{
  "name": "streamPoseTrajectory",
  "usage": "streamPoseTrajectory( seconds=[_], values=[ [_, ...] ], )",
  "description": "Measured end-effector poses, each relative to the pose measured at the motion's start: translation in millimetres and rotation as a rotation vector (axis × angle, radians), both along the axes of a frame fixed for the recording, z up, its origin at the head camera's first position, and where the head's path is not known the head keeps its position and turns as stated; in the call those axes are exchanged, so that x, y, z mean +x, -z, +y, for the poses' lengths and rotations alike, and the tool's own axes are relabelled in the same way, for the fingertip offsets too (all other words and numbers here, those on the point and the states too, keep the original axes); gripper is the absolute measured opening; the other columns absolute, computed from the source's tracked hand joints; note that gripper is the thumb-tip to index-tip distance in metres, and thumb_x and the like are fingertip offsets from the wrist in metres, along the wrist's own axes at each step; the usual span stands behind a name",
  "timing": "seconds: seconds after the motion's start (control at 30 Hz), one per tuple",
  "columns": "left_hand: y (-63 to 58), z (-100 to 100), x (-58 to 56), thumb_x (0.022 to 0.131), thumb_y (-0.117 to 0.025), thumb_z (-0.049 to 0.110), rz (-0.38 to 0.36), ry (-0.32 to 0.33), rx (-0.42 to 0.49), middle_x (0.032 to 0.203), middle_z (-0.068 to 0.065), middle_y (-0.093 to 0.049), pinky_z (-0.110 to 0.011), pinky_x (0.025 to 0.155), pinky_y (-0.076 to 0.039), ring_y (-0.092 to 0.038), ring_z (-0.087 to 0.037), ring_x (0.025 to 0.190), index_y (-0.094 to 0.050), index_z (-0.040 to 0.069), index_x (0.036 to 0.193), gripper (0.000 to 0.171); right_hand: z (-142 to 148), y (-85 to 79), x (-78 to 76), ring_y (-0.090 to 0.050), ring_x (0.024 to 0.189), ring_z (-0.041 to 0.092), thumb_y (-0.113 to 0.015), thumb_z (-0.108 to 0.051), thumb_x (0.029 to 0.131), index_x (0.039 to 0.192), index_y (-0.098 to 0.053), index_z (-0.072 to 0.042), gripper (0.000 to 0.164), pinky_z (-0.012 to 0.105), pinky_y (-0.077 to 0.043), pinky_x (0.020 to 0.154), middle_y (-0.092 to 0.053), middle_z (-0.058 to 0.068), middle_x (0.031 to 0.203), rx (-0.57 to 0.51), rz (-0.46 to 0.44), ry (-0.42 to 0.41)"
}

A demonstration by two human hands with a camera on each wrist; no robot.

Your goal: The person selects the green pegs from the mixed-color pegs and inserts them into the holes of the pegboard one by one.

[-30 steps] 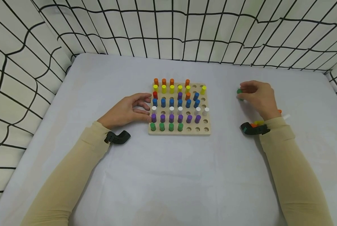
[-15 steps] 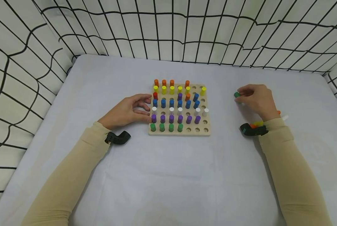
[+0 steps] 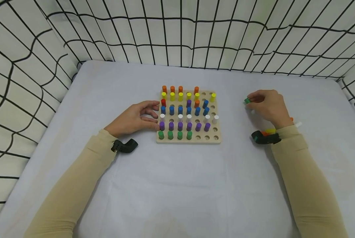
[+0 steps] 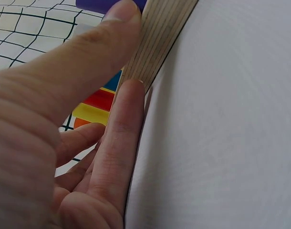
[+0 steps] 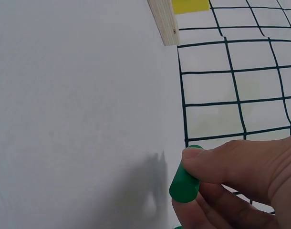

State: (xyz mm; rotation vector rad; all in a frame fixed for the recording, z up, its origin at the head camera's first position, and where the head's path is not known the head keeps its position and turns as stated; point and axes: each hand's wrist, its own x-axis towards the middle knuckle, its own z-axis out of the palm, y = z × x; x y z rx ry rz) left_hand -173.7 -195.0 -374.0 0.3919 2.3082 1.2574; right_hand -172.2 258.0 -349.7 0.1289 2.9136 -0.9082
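Observation:
A wooden pegboard lies on the white-covered table, with rows of coloured pegs standing in its holes. Its front row holds several green pegs on the left and bare holes on the right. At the board's left side rests my left hand. In the left wrist view its thumb lies by a purple peg, and a straight finger touches the plywood edge. Right of the board, my right hand pinches a green peg between thumb and fingers, tilted above the table.
Loose pegs, a yellow one among them, lie beside my right wrist, partly hidden by the sleeve and wrist camera. Black wire mesh runs along the back and left of the table.
My right hand has shifted slightly left toward the board, carrying the green peg, which has tilted. The left hand stays against the board's left side.

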Motion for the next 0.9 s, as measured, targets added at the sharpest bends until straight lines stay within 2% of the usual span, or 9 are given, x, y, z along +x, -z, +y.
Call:
streamPoseTrajectory(
  seconds=[0.13, 0.3, 0.57, 0.9],
  values=[
    [0.9, 0, -0.1, 0.085, -0.087, 0.025, 0.006, 0.005, 0.006, 0.146, -0.006, -0.054, -0.041, 0.113, -0.054, -0.069, -0.024, 0.121, -0.038, 0.016, 0.158, 0.088, -3, -3.4, 1.4, -0.067, 0.104, 0.026, -0.071, -0.025, 0.096, 0.128, -0.071, -0.010, 0.036, 0.024, -0.050, 0.074, -0.073, 0.019, 0.124, -0.009, -0.007, -0.013],
    [1.2, -1, 0.3, 0.085, -0.087, 0.025, 0.007, 0.006, 0.011, 0.146, -0.006, -0.054, -0.040, 0.112, -0.055, -0.068, -0.024, 0.121, -0.039, 0.016, 0.158, 0.088, -9, -8.7, 3.1, -0.067, 0.114, 0.031, -0.068, -0.025, 0.098, 0.133, -0.068, -0.010, 0.037, 0.027, -0.050, 0.079, -0.071, 0.019, 0.128, -0.023, -0.020, -0.030],
    [1.8, -1, 1.3, 0.085, -0.087, 0.024, 0.005, 0.003, 0.010, 0.146, -0.006, -0.053, -0.040, 0.113, -0.054, -0.069, -0.024, 0.121, -0.038, 0.016, 0.158, 0.088, -19, -17.5, 9.4, -0.066, 0.118, 0.030, -0.066, -0.025, 0.099, 0.134, -0.067, -0.013, 0.036, 0.038, -0.052, 0.090, -0.072, 0.016, 0.129, -0.049, -0.003, -0.043],
    [-1.5, 0, 1.6, 0.085, -0.087, 0.024, 0.003, 0.006, 0.003, 0.148, -0.005, -0.052, -0.043, 0.115, -0.053, -0.068, -0.024, 0.122, -0.037, 0.016, 0.159, 0.090, -34, -27.5, 17.1, -0.068, 0.119, 0.027, -0.069, -0.026, 0.099, 0.131, -0.068, -0.014, 0.035, 0.038, -0.051, 0.094, -0.074, 0.013, 0.127, -0.077, 0.035, -0.061]
  ],
)
